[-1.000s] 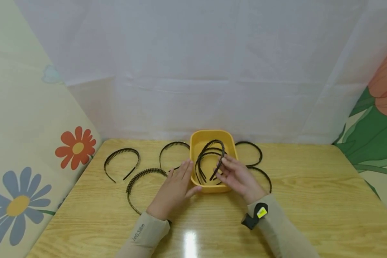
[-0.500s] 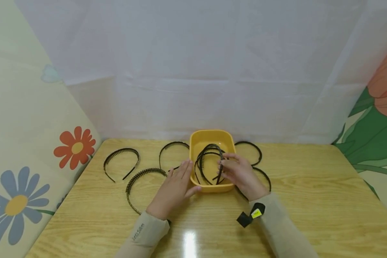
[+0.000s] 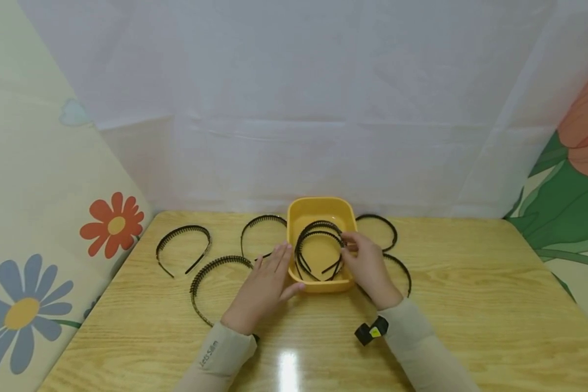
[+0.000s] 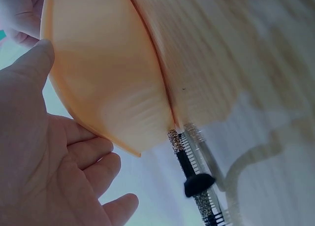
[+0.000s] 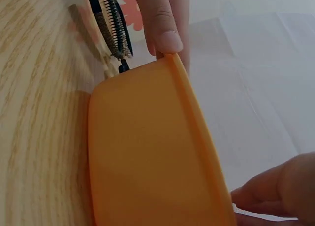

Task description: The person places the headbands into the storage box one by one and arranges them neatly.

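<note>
A yellow plastic box (image 3: 320, 287) stands on the table with several black toothed headbands (image 3: 318, 234) lying inside it. My left hand (image 3: 262, 288) rests against the box's left side, fingers extended, thumb on the front rim; the left wrist view shows the thumb (image 4: 42, 56) at the edge. Over the right rim reaches my right hand (image 3: 369, 269), its bent fingers at the right side of a headband in the box. That headband's contact with the fingertips is partly hidden. In the right wrist view the right hand (image 5: 290, 189) is beyond the box wall.
Left of the box lie a headband (image 3: 183, 228), a larger headband (image 3: 220, 261) and another headband (image 3: 264, 218). To the right are a headband (image 3: 389, 226) and one headband (image 3: 404, 267) partly behind the right hand. A white cloth (image 3: 274, 109) hangs behind the table.
My right hand has lowered the headband it held into the box, where it now lies with the others. The hand has shifted slightly toward the right rim. My left hand stays in place.
</note>
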`<control>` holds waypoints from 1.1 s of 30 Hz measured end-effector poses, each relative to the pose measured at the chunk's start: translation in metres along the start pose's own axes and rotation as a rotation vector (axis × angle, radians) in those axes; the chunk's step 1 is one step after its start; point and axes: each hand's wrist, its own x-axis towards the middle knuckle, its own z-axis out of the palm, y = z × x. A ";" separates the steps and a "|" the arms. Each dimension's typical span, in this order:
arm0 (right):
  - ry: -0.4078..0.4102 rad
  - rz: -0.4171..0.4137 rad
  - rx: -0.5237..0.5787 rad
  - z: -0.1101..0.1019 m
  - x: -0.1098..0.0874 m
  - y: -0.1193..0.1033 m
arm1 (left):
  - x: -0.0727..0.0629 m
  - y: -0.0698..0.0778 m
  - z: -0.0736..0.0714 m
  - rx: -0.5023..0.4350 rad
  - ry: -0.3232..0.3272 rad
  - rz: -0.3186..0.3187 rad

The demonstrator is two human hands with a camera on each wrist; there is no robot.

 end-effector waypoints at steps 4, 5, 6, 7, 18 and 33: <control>-0.019 0.005 0.007 -0.006 0.000 0.000 | 0.000 0.001 -0.001 0.015 -0.001 0.007; -0.020 0.000 0.007 -0.009 0.000 0.000 | 0.000 0.001 -0.001 0.017 -0.001 0.009; -0.023 0.000 0.006 -0.011 0.000 0.000 | -0.001 0.001 -0.001 0.020 0.000 0.011; -0.024 -0.007 0.001 -0.013 0.001 0.000 | -0.001 0.001 -0.001 0.021 0.002 0.012; -0.065 -0.034 -0.053 -0.043 0.010 0.010 | -0.001 0.003 -0.004 0.021 0.013 0.014; -0.116 0.042 -0.200 -0.077 0.017 0.046 | -0.002 0.004 -0.004 0.012 0.013 0.015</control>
